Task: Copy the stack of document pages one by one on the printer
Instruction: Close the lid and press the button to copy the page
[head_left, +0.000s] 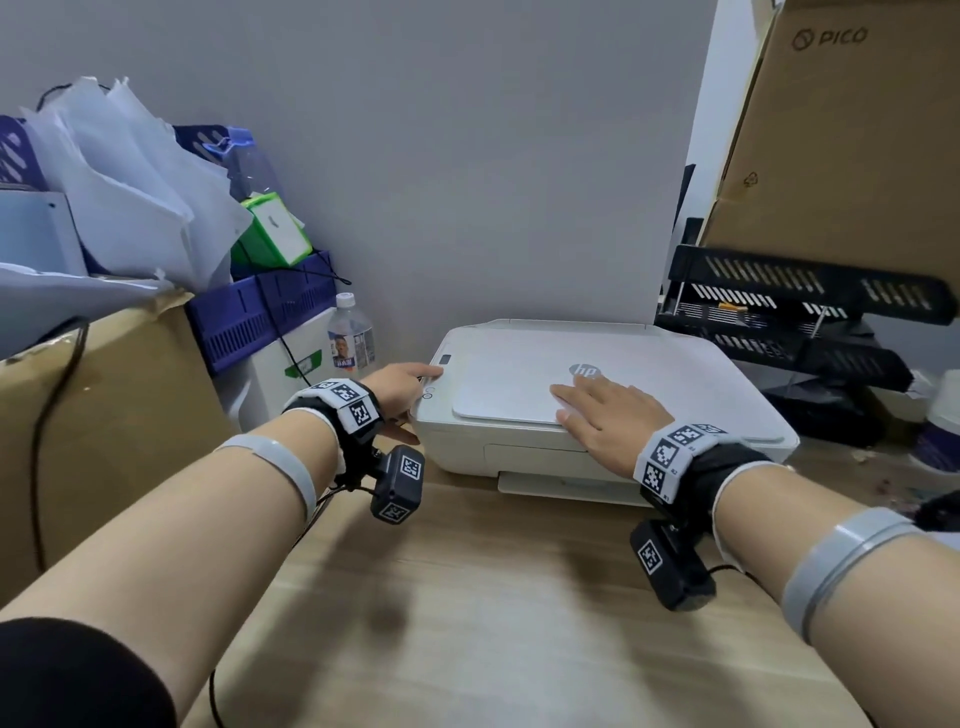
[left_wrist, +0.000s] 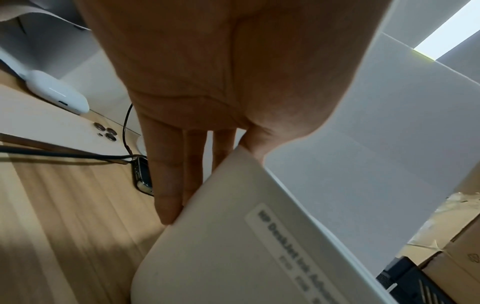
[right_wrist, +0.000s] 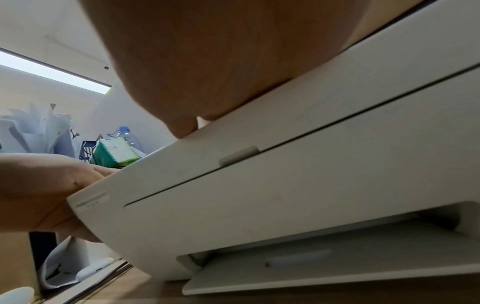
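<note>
Printer (head_left: 597, 405) sits on the wooden desk (head_left: 467, 597) directly under both hands, its white scanner lid (head_left: 519, 384) shut flat. The right hand (head_left: 605, 415) lies palm-down on the lid's near edge, fingers straight and spread toward the logo, gripping nothing. The left hand (head_left: 402, 387) is at the left front corner: its forefinger reaches onto the control strip beside the small display, while the left wrist view shows the other fingers (left_wrist: 168, 185) lying straight down the machine's side wall, touching it without curling round anything. No document pages can be made out on the lid or in either hand; whether a sheet lies under the lid is hidden. Just below the right wrist the output tray (right_wrist: 324, 273) is folded out and looks bare. The printer appears to be a light plastic body that could slide on the smooth desk if pushed sideways, so the flat left fingers probably serve to steady it. The lid is stiff but thin and hinged at the far side; the sensible place to take hold is its near front lip, under the right fingertips, lifting gently rather than prying. Beyond the left hand stand a water bottle (head_left: 350, 338) and a purple basket (head_left: 260, 312); black letter trays (head_left: 779, 322) rise beyond the right hand.
</note>
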